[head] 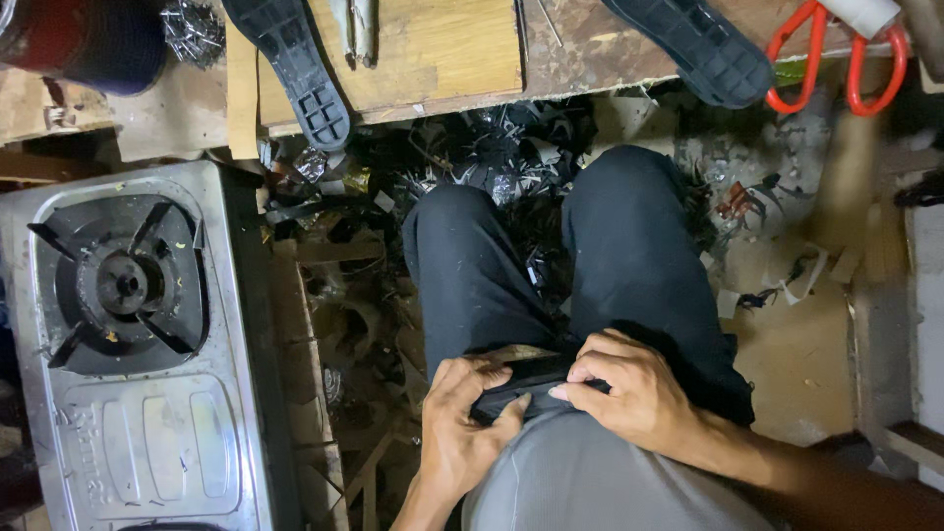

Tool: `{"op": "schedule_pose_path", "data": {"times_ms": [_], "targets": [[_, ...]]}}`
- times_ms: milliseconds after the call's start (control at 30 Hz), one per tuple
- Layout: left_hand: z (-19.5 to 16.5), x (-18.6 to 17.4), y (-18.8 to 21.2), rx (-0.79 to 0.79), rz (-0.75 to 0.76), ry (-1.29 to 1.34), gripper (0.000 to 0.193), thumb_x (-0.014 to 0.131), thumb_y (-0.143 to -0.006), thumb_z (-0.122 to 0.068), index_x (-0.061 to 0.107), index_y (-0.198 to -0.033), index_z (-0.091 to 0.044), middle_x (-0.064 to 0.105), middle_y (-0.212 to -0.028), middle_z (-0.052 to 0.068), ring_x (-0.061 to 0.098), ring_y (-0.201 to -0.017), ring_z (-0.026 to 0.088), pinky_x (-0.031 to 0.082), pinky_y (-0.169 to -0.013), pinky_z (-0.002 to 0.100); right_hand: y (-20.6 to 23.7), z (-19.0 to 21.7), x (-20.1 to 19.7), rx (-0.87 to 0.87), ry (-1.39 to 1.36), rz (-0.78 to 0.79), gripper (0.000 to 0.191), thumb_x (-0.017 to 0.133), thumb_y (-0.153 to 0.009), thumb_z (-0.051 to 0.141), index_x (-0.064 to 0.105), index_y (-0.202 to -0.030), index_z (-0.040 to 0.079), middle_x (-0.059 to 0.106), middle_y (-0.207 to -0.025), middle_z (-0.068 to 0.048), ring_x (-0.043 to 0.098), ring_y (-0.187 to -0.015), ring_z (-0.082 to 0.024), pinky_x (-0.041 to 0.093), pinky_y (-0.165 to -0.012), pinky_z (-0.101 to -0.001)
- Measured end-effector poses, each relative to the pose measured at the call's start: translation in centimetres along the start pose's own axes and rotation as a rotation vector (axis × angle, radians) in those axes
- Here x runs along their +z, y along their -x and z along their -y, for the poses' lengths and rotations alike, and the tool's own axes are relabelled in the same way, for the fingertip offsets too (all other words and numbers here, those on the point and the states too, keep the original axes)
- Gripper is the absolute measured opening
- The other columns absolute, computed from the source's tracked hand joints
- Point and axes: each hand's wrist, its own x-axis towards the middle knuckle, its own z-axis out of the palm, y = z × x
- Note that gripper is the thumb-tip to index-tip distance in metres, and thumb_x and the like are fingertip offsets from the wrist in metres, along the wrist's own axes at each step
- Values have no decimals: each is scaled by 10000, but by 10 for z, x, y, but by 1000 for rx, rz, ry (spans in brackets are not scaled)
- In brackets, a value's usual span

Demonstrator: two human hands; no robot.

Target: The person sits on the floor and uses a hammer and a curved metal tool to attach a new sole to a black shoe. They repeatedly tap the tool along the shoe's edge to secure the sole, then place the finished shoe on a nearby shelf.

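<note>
Both my hands grip one black shoe sole piece (521,379) pressed against my lap, just above my grey shirt. My left hand (462,433) wraps its lower left end, thumb on its near edge. My right hand (629,388) covers its right end, fingers curled over the top. Most of the piece is hidden under my fingers. My knees in dark trousers (629,236) point away from me.
A steel gas stove (128,344) stands at the left. Two black soles (295,69) (698,44) lie on the wooden workbench (442,49) ahead, with orange-handled scissors (836,59) at the right. Black offcuts (492,157) litter the floor between my knees and the bench.
</note>
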Motion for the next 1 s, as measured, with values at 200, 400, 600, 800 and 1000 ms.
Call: {"op": "schedule_pose_path", "data": {"times_ms": [200,400,600,800,1000], "targets": [[6,1,-2,-43,5,-9,305,848,-656,-58,739,-936,-8,739,-979,97,665,-918,267,537,-824,354,-3,-1,-2,-48,-7,28,209,843,-736,178,674,-724,55,650,-765,-58,636,-742,-252,511,-677,-377],[10,2,-10,-104,31,-27,305,872,-646,-76,749,-918,-11,709,-890,94,656,-879,262,531,-803,352,-2,-6,-3,-30,-22,40,203,839,-737,167,672,-738,51,656,-780,-59,643,-757,-250,510,-692,-375],[10,10,-3,21,-14,-35,302,861,-648,-64,736,-917,-7,734,-950,101,664,-909,270,536,-817,352,7,-17,8,223,-71,-8,248,878,-707,212,688,-716,52,669,-743,-42,646,-706,-215,520,-620,-352],[17,14,27,-67,-38,31,328,886,-649,-48,729,-932,2,734,-997,131,690,-946,278,543,-851,351,13,-29,-2,-1,128,-132,540,962,-575,337,674,-934,55,672,-956,-76,638,-928,-269,511,-840,-383],[13,13,35,-217,23,235,398,876,-732,-123,721,-1083,-19,715,-1161,167,699,-1127,311,514,-1005,399,20,-30,-37,136,-34,84,569,932,-590,218,709,-1068,4,713,-1085,-115,710,-992,-271,553,-854,-349]]}}
